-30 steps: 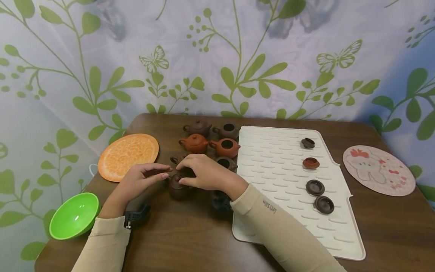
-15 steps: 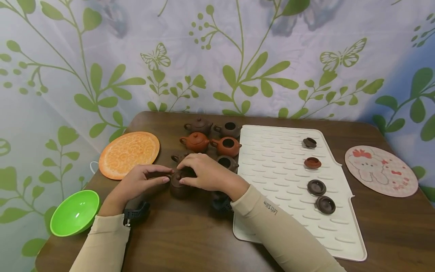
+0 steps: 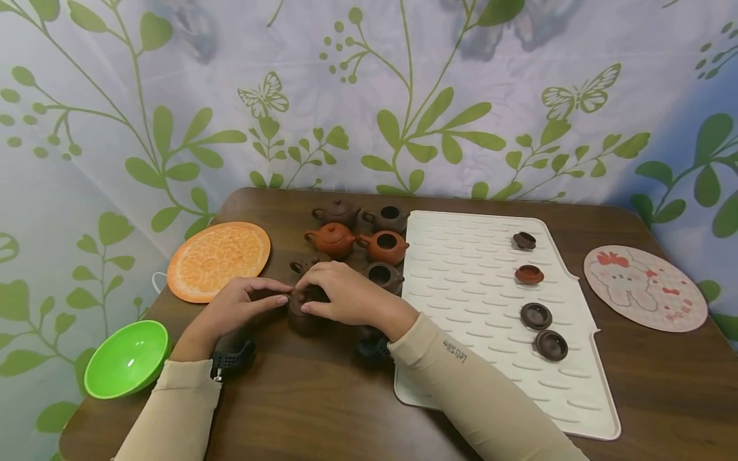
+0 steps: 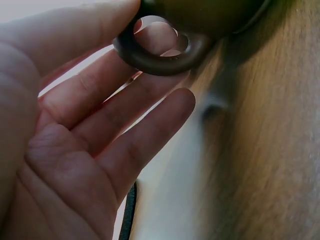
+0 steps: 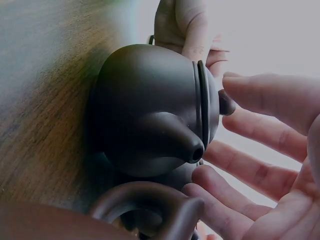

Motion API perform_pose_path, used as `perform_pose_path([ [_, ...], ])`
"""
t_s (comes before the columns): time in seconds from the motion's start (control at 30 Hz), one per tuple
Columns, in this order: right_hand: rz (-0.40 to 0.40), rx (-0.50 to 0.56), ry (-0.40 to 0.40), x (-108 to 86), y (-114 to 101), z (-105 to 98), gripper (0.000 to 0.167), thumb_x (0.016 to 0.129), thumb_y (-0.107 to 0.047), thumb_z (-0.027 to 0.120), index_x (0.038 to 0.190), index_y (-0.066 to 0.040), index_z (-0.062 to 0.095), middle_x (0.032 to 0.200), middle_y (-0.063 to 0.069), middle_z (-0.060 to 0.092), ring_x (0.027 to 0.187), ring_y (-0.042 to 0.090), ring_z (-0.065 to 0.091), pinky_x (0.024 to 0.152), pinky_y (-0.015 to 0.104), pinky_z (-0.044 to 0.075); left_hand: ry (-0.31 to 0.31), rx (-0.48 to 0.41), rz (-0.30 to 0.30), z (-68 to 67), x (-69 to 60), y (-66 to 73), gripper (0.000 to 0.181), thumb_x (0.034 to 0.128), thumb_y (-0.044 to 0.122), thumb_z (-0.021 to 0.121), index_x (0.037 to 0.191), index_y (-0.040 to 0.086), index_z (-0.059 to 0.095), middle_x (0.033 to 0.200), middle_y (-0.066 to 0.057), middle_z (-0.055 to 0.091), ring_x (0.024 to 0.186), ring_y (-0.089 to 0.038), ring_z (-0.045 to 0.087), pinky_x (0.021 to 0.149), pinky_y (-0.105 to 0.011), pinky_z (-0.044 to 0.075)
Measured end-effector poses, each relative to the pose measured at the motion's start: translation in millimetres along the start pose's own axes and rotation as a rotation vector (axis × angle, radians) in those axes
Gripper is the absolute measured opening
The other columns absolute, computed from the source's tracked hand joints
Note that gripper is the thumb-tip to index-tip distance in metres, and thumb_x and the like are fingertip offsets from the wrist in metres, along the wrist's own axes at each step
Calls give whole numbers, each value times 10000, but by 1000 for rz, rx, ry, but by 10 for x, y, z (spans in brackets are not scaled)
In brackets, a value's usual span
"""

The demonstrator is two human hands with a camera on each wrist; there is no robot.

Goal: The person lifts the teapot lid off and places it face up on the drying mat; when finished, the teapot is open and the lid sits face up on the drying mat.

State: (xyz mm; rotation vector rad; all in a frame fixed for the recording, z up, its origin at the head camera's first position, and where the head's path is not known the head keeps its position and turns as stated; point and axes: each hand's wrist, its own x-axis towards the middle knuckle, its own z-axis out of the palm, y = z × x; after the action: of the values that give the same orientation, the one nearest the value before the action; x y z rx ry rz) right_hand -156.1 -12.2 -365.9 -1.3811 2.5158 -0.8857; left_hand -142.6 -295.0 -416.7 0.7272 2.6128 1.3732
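Note:
A dark brown teapot (image 3: 303, 324) stands on the table between the hands, with its lid (image 5: 214, 120) seated on top. My left hand (image 3: 237, 308) pinches the ring handle (image 4: 157, 66) between thumb and fingers, the other fingers stretched out below it. On the lid's round knob (image 5: 227, 104), the thumb and a finger of my right hand (image 3: 348, 296) pinch from two sides. The spout (image 5: 175, 137) points toward the right wrist camera. Part of another dark teapot's handle (image 5: 150, 197) stands close under the right hand. In the head view the right hand covers part of the lid.
Behind stand lidded teapots, one orange (image 3: 333, 241), and open ones, such as an orange-brown pot (image 3: 385, 248). Several loose lids, including a reddish one (image 3: 529, 274), lie on a white mat (image 3: 461, 307). A green bowl (image 3: 128, 360) and orange-slice mat (image 3: 219, 262) are left, a bunny mat (image 3: 646, 288) right.
The left hand has moved slightly right and now meets the teapot's handle. The right hand's fingers have come in closer around the lid's knob. The teapot stays in about the same place.

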Motion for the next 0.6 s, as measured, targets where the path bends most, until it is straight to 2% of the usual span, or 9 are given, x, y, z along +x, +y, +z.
perform_pose_path([
  [0.6, -24, -30, 6, 26, 4, 38, 305, 1038, -223, 725, 1310, -86, 719, 1301, 44, 661, 1262, 190, 581, 1097, 290, 413, 27, 27, 24, -14, 17, -7, 196, 971, 108, 790, 1160, 145, 825, 1130, 46, 763, 1057, -154, 697, 884, -269, 555],
])
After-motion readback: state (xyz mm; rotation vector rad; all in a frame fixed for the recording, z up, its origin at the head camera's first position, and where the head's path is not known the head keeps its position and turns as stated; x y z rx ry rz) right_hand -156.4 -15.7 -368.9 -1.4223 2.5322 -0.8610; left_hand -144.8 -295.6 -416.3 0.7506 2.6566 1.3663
